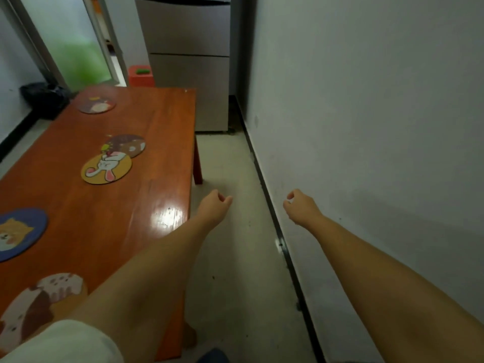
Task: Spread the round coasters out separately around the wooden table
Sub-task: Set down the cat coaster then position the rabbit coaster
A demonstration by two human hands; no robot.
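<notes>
Several round coasters lie on the wooden table (146, 142). A yellow rabbit coaster (106, 169) overlaps a brown one (131, 145) near the middle. A dark coaster (96, 105) sits at the far end. A blue cat coaster (18, 233) lies at the left, and a brown and white coaster (39, 305) lies nearest me, partly under my left arm. My left hand (213, 206) hangs past the table's right edge over the floor, fingers curled, holding nothing. My right hand (301, 206) is out near the wall, fingers curled, also holding nothing.
A white wall (366, 127) runs along the right with a dark skirting strip. A grey fridge (188, 61) stands beyond the table, with a red stool (140, 77) beside it. A black bag (44, 98) sits at the far left. Pale floor lies between table and wall.
</notes>
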